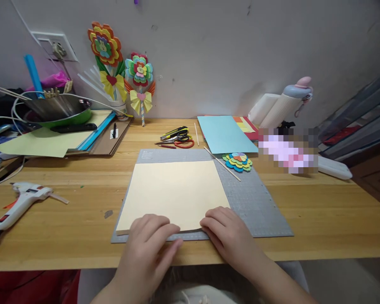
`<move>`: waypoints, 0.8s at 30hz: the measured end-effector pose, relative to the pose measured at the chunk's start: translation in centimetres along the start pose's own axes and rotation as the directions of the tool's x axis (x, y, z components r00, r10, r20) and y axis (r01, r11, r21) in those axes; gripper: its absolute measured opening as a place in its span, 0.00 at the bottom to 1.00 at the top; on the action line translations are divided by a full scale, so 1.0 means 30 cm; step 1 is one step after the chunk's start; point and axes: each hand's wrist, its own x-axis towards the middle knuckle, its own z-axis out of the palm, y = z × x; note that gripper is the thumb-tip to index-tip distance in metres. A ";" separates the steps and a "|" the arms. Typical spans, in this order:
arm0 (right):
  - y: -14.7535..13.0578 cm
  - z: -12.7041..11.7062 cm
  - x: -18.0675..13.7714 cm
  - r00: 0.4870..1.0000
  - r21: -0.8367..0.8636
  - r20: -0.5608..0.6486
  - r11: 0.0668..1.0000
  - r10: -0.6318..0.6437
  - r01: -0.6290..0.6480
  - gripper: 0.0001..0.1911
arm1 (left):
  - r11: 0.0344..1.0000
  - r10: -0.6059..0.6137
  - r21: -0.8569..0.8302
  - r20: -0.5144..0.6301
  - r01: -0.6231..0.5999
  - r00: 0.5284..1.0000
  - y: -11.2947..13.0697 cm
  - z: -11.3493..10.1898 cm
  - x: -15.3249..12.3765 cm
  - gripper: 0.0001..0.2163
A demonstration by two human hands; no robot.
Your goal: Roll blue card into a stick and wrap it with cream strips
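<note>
I have both hands at the near edge of the bench, on the cream paper sheet (174, 192). The sheet lies flat on the grey cutting mat (256, 202), square with it and shifted toward its left side. My left hand (152, 240) rests palm-down across the sheet's near edge, its fingers loosely spread and closed on nothing. My right hand (228, 232) presses its fingertips on the sheet's near right corner, also flat and clasping nothing. At the mat's far right corner a paper flower (238, 161) lies just beside a wooden stick (222, 164). A glue gun (19, 202) lies near the bench's left edge, well apart from my hands.
</note>
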 end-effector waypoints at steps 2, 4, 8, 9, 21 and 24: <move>-0.004 -0.004 0.007 0.999 0.009 0.036 1.000 0.026 -0.027 0.08 | 1.000 -0.008 -0.014 0.110 0.010 0.994 -0.019 0.048 0.036 0.02; -0.008 -0.008 0.014 0.996 0.027 0.075 0.998 0.057 -0.059 0.08 | 1.000 -0.012 0.025 0.185 0.007 0.983 -0.027 0.076 0.059 0.02; -0.009 -0.014 0.021 0.978 0.038 0.121 0.983 0.172 -0.177 0.06 | 0.981 0.096 0.152 0.180 -0.124 0.979 -0.031 0.082 0.080 0.09; -0.006 -0.017 0.021 0.970 0.028 0.124 0.976 0.210 -0.215 0.07 | 0.975 0.109 0.174 0.179 -0.140 0.978 -0.034 0.079 0.082 0.09; 0.090 -0.068 -0.036 0.893 -0.187 0.019 0.879 0.449 -0.438 0.13 | 0.867 -0.261 0.470 0.151 0.163 0.953 -0.241 -0.058 0.002 0.15; 0.086 -0.063 -0.029 0.897 -0.235 -0.025 0.870 0.441 -0.434 0.12 | 0.831 -0.305 0.519 0.123 0.200 0.944 -0.265 -0.066 -0.009 0.16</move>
